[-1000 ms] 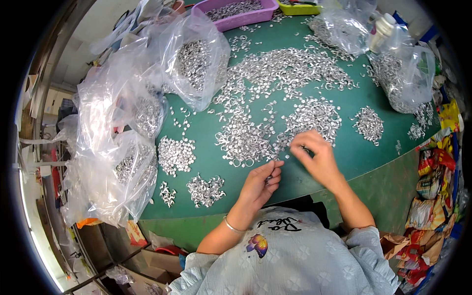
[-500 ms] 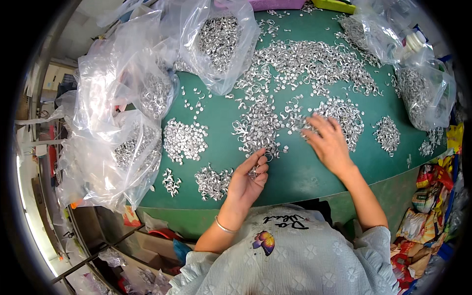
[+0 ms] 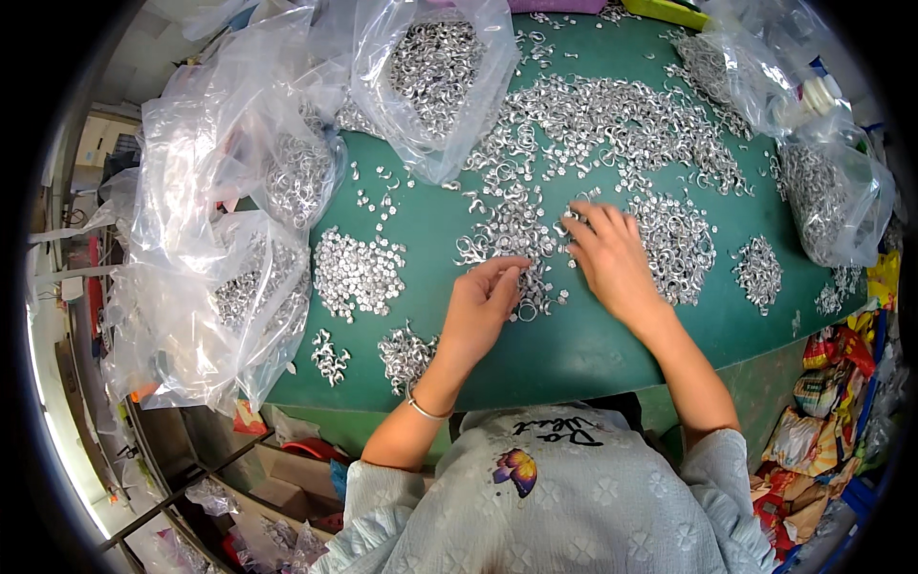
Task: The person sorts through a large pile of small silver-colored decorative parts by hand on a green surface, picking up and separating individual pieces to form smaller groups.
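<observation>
My left hand point(image 3: 481, 311) is at the near left edge of the middle pile of silvery metal pieces point(image 3: 507, 220). Its fingers are curled, thumb and forefinger close together; whatever they hold is hidden. A ring-shaped piece point(image 3: 526, 312) lies just right of it on the green tabletop point(image 3: 574, 362). With fingers stretched and slightly apart, my right hand point(image 3: 610, 260) reaches over loose pieces between the middle pile and a pile of silvery rings point(image 3: 681, 251). To the left lie a pile of small round pieces point(image 3: 359, 273) and a pile of curved pieces point(image 3: 406, 354).
A wide spread of metal pieces point(image 3: 622, 120) covers the back. Clear plastic bags of pieces stand at left point(image 3: 182, 191), back point(image 3: 478, 124) and right point(image 3: 865, 206). Smaller heaps lie at right point(image 3: 758, 273) and left point(image 3: 330, 359). Colourful packages point(image 3: 808, 445) lie below the table's right.
My left hand has moved forward to the middle pile and turned more palm down. My right hand has shifted a little left and forward, toward the middle pile.
</observation>
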A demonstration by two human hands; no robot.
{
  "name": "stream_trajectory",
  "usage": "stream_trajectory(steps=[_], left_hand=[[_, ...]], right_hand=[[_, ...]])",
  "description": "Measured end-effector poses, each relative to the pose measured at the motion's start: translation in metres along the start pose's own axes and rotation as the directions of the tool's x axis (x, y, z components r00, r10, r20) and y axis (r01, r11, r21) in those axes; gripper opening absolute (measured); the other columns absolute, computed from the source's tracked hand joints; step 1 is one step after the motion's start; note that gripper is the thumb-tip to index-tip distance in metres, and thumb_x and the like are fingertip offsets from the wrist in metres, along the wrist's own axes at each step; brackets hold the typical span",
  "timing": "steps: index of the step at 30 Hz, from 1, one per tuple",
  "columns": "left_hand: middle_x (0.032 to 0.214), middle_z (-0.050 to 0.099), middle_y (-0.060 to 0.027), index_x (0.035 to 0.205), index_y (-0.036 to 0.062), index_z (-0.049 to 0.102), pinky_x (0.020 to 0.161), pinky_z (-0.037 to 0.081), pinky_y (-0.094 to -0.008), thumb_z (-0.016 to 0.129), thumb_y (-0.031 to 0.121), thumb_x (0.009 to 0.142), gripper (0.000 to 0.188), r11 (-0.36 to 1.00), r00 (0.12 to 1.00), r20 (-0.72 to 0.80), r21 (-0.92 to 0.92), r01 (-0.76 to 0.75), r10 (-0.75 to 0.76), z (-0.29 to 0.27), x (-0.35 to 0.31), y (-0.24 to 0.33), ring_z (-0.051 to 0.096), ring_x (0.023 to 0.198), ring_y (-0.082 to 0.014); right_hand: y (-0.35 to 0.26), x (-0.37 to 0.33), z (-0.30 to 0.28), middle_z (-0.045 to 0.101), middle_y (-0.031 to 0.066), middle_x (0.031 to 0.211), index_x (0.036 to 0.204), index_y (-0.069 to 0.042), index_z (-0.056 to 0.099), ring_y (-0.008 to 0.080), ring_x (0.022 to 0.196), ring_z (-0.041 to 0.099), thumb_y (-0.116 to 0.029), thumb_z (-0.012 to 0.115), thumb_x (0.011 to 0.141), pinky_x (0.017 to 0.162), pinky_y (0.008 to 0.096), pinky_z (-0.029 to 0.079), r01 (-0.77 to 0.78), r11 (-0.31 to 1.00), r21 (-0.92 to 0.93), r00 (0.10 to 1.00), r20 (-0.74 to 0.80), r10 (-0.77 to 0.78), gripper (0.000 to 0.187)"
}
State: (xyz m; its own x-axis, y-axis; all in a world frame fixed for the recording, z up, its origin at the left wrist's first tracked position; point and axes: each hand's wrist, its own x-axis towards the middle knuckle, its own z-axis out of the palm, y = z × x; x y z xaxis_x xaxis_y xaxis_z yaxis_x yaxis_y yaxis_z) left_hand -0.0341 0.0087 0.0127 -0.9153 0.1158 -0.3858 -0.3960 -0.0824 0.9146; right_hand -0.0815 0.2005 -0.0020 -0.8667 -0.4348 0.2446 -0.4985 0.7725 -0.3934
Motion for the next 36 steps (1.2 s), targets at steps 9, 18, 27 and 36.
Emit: stream_trajectory(steps=[9,18,27,36], left_hand=[[0.055,0.051,-0.0024,0.108,0.0001,0.058,0.047,0.035,-0.0249,0.051,0.009,0.09,0.021,0.905,0.969,-0.156,0.409,-0.114,0.193,-0.017,0.0,-0.003,0.043,0.05,-0.0071],[0.058,0.055,-0.01,0.11,0.0026,0.056,0.049,0.038,-0.0306,0.051,0.008,0.09,0.022,0.852,0.964,-0.165,0.515,-0.097,0.21,-0.042,0.017,0.008,0.049,0.05,-0.0151],[0.062,0.055,-0.018,0.113,0.0064,0.058,0.053,0.042,-0.0345,0.054,0.009,0.087,0.027,0.485,0.881,0.255,0.757,-0.438,0.398,0.008,0.104,0.05,0.053,0.054,-0.0268],[0.07,0.063,-0.0124,0.109,0.0143,0.063,0.052,0.048,-0.0388,0.056,0.01,0.083,0.027,0.111,0.819,0.518,0.824,-0.555,0.247,0.019,0.052,0.013,0.062,0.059,-0.029]], right_hand=[[-0.008,0.018,-0.001,0.047,0.013,0.128,0.119,-0.007,0.055,0.0329,0.126,0.035,-0.02,0.062,0.083,0.101,0.0454,0.031,0.021,0.957,0.29,0.999,0.025,-0.03,0.039],[-0.017,0.006,0.008,0.042,0.0118,0.134,0.122,-0.011,0.054,0.034,0.129,0.031,-0.033,0.06,0.084,0.105,0.0477,0.028,0.287,0.954,0.089,0.917,0.261,-0.3,0.044],[0.161,0.101,-0.028,0.043,0.0134,0.136,0.128,-0.021,0.052,0.0392,0.128,0.033,-0.059,0.049,0.083,0.105,0.0552,0.019,-0.261,0.952,-0.16,0.961,-0.14,0.239,0.059],[0.077,0.053,-0.004,0.04,0.0162,0.135,0.132,-0.015,0.045,0.0424,0.12,0.037,-0.058,0.051,0.081,0.102,0.055,0.025,-0.084,0.97,-0.226,0.996,-0.043,0.076,0.067]])
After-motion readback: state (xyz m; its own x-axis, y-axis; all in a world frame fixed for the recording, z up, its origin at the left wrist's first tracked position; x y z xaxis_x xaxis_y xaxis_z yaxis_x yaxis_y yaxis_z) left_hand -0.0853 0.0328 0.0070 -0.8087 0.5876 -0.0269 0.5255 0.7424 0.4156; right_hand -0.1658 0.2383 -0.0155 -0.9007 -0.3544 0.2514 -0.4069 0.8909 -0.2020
